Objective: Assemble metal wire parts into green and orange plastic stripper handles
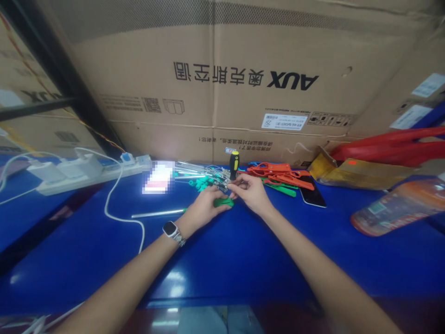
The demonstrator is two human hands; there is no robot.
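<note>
My left hand [205, 206] is closed around a small green plastic part [224, 202] on the blue table [225, 260]; a watch [171, 229] is on that wrist. My right hand [250, 190] pinches a small shiny piece I cannot make out, right beside the green part. Just behind both hands lie a heap of green plastic pieces and metal rods [201, 178] and an upright black-and-yellow screwdriver handle [234, 164]. One metal rod with a green tip [158, 214] lies to the left of my left hand.
Red and green plastic tools [278, 174] and a dark phone [313, 195] lie right of the hands. A white power strip with chargers [76, 171] and a white cable [118, 204] sit at left. Large cardboard boxes [243, 79] wall the back; packaged goods [392, 208] lie at right.
</note>
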